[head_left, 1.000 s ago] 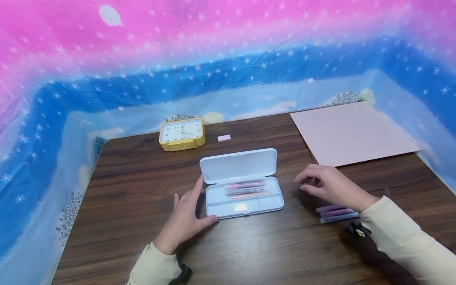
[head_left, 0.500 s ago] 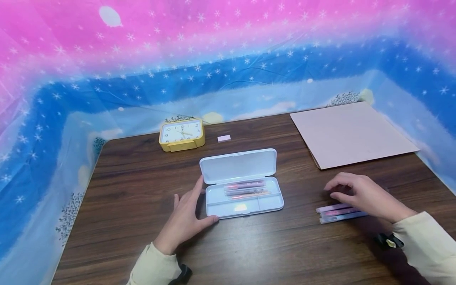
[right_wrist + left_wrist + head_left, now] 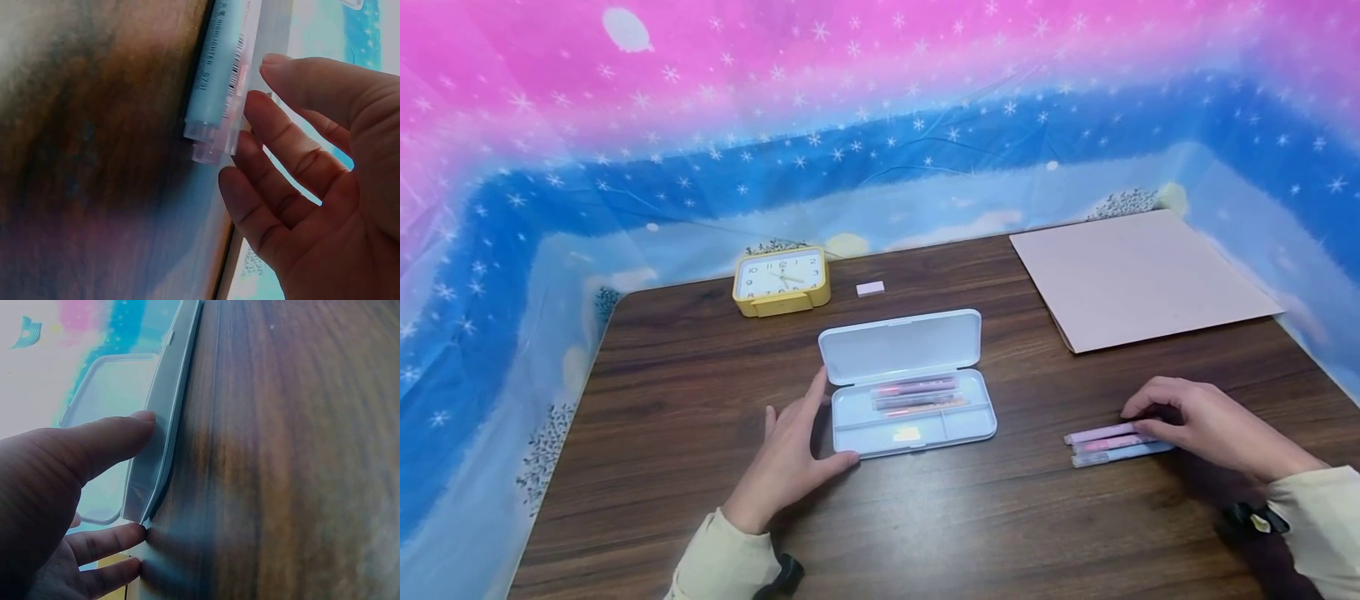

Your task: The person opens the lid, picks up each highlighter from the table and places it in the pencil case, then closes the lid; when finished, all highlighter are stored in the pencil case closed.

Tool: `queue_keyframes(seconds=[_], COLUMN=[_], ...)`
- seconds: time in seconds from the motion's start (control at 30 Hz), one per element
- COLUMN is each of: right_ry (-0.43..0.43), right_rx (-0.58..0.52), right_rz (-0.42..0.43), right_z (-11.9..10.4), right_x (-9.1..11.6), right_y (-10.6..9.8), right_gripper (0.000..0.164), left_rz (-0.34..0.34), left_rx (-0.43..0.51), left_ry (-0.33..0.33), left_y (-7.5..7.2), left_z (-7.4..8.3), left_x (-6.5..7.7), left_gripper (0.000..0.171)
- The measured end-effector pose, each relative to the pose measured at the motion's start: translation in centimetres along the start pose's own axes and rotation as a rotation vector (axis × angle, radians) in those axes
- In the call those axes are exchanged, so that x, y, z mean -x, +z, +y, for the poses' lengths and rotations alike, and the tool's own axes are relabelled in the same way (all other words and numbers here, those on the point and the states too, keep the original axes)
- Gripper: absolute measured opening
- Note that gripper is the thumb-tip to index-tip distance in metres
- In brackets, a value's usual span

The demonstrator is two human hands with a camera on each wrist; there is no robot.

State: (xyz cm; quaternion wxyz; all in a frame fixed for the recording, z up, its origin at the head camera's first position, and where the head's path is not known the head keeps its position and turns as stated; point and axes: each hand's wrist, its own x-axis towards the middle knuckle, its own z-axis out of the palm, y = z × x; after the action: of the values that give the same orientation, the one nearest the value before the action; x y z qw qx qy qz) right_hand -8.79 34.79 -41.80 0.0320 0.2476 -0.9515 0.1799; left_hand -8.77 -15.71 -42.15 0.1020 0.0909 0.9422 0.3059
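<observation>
A white pencil case (image 3: 891, 437) lies with its lid raised, several pens (image 3: 917, 387) in its back compartment. My left hand (image 3: 782, 450) rests at its left end, thumb (image 3: 119, 437) against the front wall and index finger near the lid's hinge. Three highlighters lie side by side at the right: a purple one (image 3: 1101, 432), a pink one (image 3: 1108, 444) and a blue one (image 3: 215, 69). My right hand (image 3: 1210, 421) is over their right ends, fingers loosely bent. Its thumb and fingertips are beside the purple highlighter; contact is hard to tell.
A yellow clock (image 3: 782, 282) and a small pale pink eraser-like block (image 3: 870, 288) are behind the pencil case. A large flat pink board (image 3: 1142, 279) lies at the back right of the wooden table (image 3: 962, 533). A patterned cloth (image 3: 880, 125) hangs behind.
My right hand has moved right and toward me, from beside the pencil case to the highlighters' right ends. My left hand has stayed at the case.
</observation>
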Motion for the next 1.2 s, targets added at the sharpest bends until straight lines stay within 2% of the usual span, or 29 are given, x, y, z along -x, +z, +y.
queue_keyframes(seconds=[0.13,0.33,0.53,0.97,1.2], right_ry=[0.006,-0.051,-0.069,-0.075,-0.073], right_rx=[-0.033,-0.034,-0.029,-0.059,-0.102], right_rz=[0.001,0.007,0.011,-0.002,0.004], right_z=[0.1,0.2,0.3,0.4,0.0], right_x=[0.0,-0.4,-0.8,-0.9,-1.1], right_y=[0.2,0.8,1.0,0.8,0.4], right_gripper=[0.031,0.033,0.032,0.035,0.029], left_rz=[-0.003,-0.004,-0.003,-0.002,-0.004], left_rx=[0.002,-0.004,-0.002,-0.001,0.003], left_ry=[-0.001,-0.002,0.003,0.009,0.013], left_y=[0.0,0.0,0.0,0.0,0.0], left_z=[0.0,0.0,0.1,0.0,-0.1], left_x=[0.0,0.0,0.0,0.0,0.1], left_gripper=[0.116,0.116,0.116,0.116,0.115])
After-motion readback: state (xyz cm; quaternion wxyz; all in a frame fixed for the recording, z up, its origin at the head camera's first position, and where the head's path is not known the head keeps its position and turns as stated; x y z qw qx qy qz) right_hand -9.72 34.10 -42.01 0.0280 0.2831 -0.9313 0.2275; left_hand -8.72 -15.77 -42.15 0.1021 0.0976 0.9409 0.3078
